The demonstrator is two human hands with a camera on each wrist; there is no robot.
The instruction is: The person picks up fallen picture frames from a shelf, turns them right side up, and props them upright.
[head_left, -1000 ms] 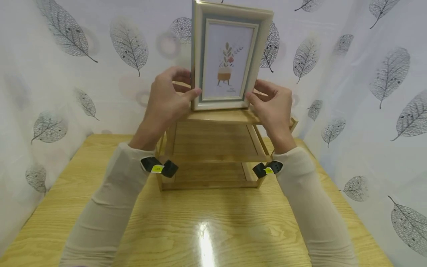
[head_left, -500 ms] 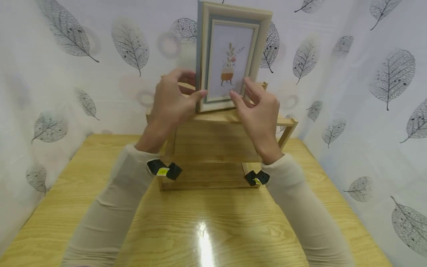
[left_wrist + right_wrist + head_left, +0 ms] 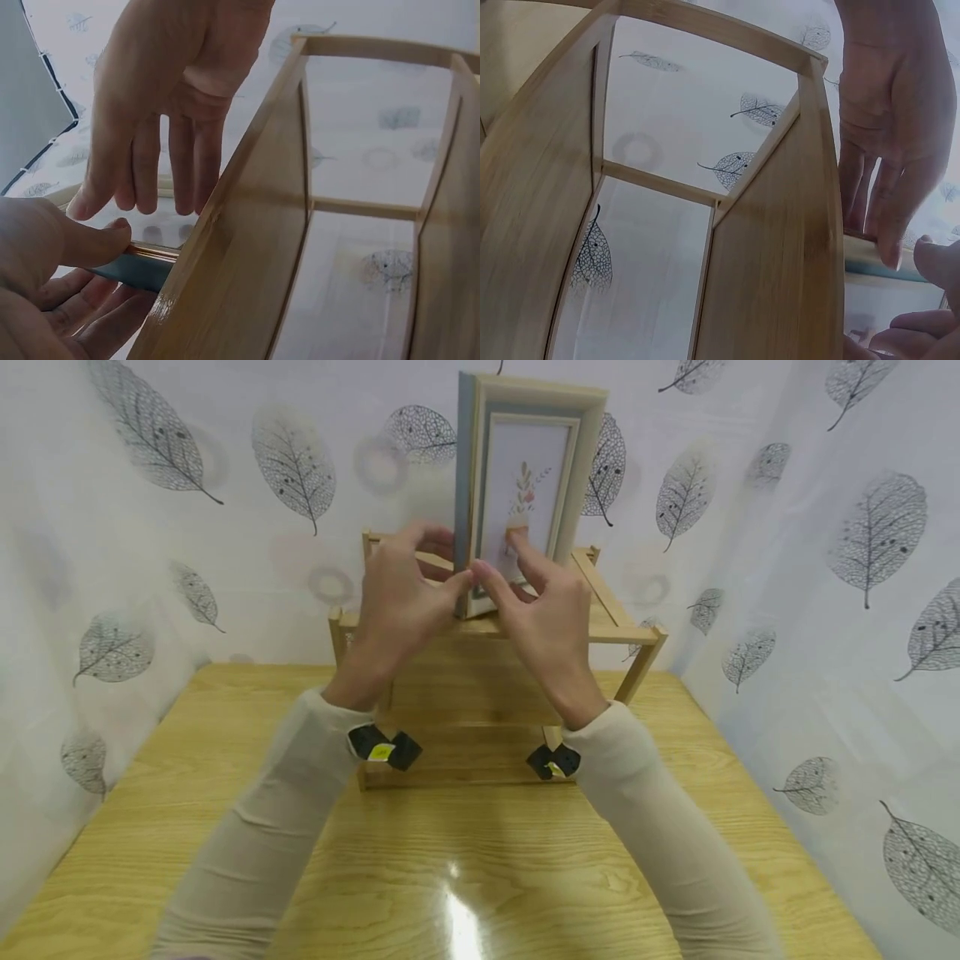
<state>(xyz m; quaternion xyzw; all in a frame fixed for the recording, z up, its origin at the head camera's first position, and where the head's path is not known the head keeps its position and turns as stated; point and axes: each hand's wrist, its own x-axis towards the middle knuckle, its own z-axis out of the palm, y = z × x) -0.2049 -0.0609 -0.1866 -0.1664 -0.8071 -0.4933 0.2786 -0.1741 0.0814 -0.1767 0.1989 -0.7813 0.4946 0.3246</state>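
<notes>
A picture frame, cream with a blue-grey side and a potted-plant print, stands upright on the top board of a wooden rack, turned at an angle. My left hand holds its lower left edge, thumb in front and fingers around the side. In front of the print is my right hand, its fingers extended and its thumb tip close to the left thumb. The left wrist view has the right hand with straight fingers over the frame's glass; contact is unclear. Part of the frame also appears in the right wrist view.
The slatted wooden rack has a lower shelf and stands on a wood-grain table. A white curtain with leaf prints hangs behind and at both sides. A dark wrist camera sits at each sleeve cuff.
My right hand has let go of the frame's right edge and moved left across its front. The frame has turned, showing more of its left side, and my left hand has shifted right with it.
</notes>
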